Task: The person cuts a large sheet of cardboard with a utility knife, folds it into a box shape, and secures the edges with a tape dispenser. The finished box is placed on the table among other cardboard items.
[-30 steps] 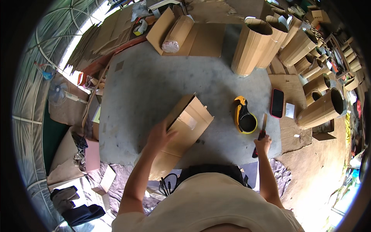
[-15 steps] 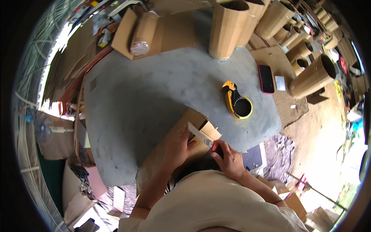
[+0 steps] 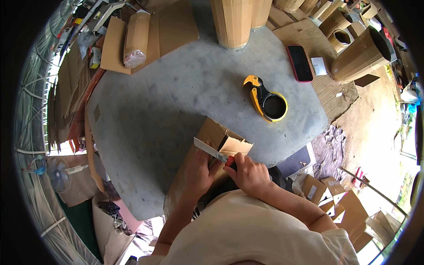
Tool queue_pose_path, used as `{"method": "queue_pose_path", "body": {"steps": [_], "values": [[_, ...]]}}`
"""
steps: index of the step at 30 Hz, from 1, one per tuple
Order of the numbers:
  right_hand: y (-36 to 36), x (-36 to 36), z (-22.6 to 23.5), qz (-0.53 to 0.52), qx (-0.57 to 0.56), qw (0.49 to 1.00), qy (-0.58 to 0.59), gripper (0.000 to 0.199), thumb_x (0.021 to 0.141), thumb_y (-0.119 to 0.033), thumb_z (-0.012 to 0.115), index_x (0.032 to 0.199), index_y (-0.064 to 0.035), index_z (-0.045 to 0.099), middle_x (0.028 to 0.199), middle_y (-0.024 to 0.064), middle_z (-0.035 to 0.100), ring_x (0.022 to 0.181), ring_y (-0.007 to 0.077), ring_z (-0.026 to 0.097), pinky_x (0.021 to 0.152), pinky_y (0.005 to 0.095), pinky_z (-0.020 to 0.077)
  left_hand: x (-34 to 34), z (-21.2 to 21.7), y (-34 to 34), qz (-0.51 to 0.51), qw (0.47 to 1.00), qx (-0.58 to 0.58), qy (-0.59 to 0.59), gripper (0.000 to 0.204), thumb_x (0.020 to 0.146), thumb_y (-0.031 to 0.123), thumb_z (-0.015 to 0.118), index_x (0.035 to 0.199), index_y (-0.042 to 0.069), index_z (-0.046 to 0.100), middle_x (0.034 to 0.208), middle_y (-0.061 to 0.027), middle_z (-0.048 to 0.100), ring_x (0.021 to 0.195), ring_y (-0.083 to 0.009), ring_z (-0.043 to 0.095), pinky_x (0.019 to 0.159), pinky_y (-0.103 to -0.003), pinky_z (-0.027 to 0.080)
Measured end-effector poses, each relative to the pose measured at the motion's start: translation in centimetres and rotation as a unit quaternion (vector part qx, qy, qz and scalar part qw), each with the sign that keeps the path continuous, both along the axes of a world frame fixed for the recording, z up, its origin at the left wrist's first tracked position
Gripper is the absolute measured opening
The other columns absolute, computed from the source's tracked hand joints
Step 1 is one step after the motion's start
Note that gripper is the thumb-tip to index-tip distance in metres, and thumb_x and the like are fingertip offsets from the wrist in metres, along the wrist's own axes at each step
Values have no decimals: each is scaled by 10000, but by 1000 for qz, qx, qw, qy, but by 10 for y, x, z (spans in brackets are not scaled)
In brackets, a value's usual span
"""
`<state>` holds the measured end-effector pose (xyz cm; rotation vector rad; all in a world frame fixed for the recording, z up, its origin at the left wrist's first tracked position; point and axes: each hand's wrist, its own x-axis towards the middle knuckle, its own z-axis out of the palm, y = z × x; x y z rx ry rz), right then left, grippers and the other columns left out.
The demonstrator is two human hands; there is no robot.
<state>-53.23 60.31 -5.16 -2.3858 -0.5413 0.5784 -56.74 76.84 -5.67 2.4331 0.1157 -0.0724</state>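
Note:
Close to my body, a brown cardboard tube (image 3: 211, 130) lies slanted at the near edge of the grey table, its far end squared and ragged. My left hand (image 3: 199, 172) grips its side near that end, the fingers partly hidden behind a blade. In my right hand (image 3: 251, 175) is a knife (image 3: 211, 149) with a red handle and a long, flat, pale blade. The blade lies across the tube, just short of its torn end, its tip pointing left past my left fingers. Whether it is cutting into the cardboard, I cannot tell.
A yellow and black tape dispenser (image 3: 258, 96) lies beyond the tube on the grey table (image 3: 145, 101). Farther right are a phone (image 3: 300, 64) and several cardboard tubes (image 3: 360, 56). A wrapped roll (image 3: 137, 39) rests on folded cardboard at the far left. A fan (image 3: 58, 173) stands left.
The knife has swung flatter and slid left, so more blade shows across the tube. My right hand has moved slightly left. The whole view has shifted, with table items now higher in the picture.

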Motion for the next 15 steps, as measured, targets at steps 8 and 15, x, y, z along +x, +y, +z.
{"method": "queue_pose_path", "body": {"steps": [8, 15], "values": [[-14, 7, -17, 14, 40, 999, -7, 372, 813, -365, 609, 851, -43, 426, 621, 134, 537, 496, 316, 570, 399, 394, 440, 1, 5, -3, 7, 998, 34, 43, 528, 801, 199, 636, 1239, -15, 433, 1155, -161, 522, 1002, -312, 553, 782, -358, 472], [-16, 11, -21, 18, 53, 998, -22, 388, 797, -400, 617, 820, -52, 447, 634, 126, 541, 521, 304, 579, 434, 394, 450, -1, 3, -2, 14, 997, 11, 72, 541, 813, 193, 620, 1266, -10, 404, 1229, -179, 485, 1070, -335, 517, 836, -362, 453]]}}
